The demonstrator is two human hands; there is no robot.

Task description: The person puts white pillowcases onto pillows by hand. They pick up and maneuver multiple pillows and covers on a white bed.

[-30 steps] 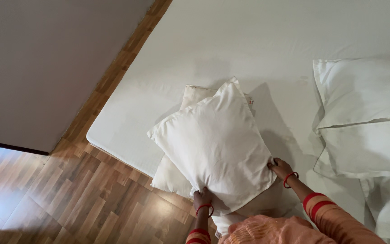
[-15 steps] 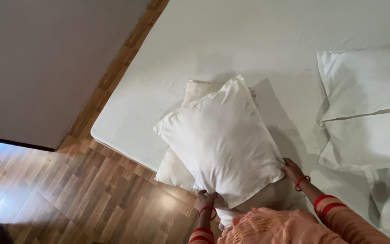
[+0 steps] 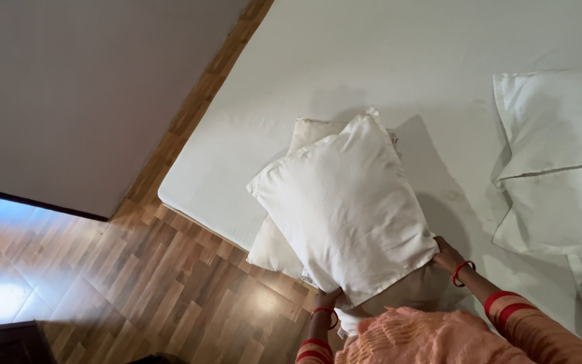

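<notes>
A plump white pillow (image 3: 345, 209) is held tilted over the near corner of a bed with a white sheet (image 3: 385, 61). My left hand (image 3: 329, 299) grips its lower left corner and my right hand (image 3: 447, 256) grips its lower right corner. Under it lies a second, cream-coloured pillow (image 3: 271, 246) that juts past the mattress edge. Both wrists carry red bangles and striped orange sleeves.
Two more white pillows (image 3: 557, 121) lie stacked at the right side of the bed. A wooden floor (image 3: 136, 296) runs along the left, with a grey wall (image 3: 69, 94) behind it and a dark object (image 3: 1, 344) at the bottom left corner.
The held pillow has shifted slightly right and down toward me, both hands moving with it. The view has drifted, so the bed sits further right.
</notes>
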